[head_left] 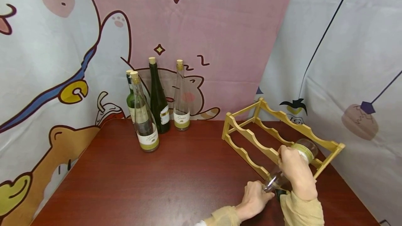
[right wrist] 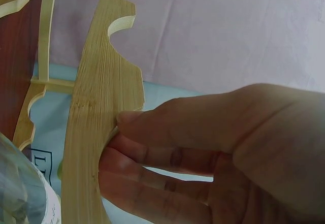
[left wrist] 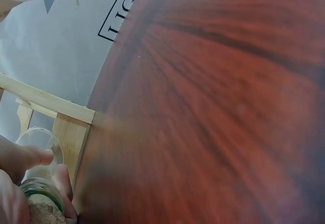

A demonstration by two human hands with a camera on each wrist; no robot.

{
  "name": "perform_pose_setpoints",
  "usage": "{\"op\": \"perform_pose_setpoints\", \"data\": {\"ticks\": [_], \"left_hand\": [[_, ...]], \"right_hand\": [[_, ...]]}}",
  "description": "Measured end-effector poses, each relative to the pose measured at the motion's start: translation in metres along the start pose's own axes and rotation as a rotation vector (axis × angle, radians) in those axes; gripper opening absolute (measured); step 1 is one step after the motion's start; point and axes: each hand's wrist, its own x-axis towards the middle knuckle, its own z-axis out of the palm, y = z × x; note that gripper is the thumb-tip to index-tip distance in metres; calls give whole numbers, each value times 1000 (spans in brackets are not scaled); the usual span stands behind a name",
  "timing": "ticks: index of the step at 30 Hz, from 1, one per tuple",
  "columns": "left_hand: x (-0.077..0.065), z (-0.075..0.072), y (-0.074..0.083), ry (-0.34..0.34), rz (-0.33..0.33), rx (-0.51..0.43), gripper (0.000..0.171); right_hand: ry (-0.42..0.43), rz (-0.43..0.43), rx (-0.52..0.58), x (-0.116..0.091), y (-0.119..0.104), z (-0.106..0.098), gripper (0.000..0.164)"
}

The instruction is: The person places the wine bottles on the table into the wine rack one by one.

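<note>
On a reddish-brown wood-grain table [head_left: 188, 170], left of centre, a clear corked glass bottle [head_left: 147, 137] stands upright. Behind it: a green glass bottle [head_left: 130, 102] to its left, a tall dark-green glass bottle [head_left: 158, 104] to its right, then a second clear glass bottle [head_left: 181, 109]. At lower right, a third clear glass bottle [head_left: 304, 149] slants through a pale wooden scalloped rack [head_left: 328, 145], neck toward lower left.

Cloth-lined tabletop corner, home or studio unclear: creased cartoon-print backdrop [head_left: 226, 27] behind and beside reddish-brown table [head_left: 188, 170].
</note>
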Motion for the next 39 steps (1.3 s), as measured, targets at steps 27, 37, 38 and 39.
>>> {"op": "perform_pose_setpoints", "data": {"ticks": [27,37,38,39], "left_hand": [[9,12,6,24,61,55,43],[13,17,8,52,75,123,46],[13,17,8,54,77,128,46],[14,17,9,55,78,131,46]], "right_hand": [[1,-5,20,-1,-2,-1,10],[-8,1,25,-1,-2,-1,9],[-7,0,24,-1,-2,-1,9],[-5,-1,22,-2,-1,-1,9]]}}
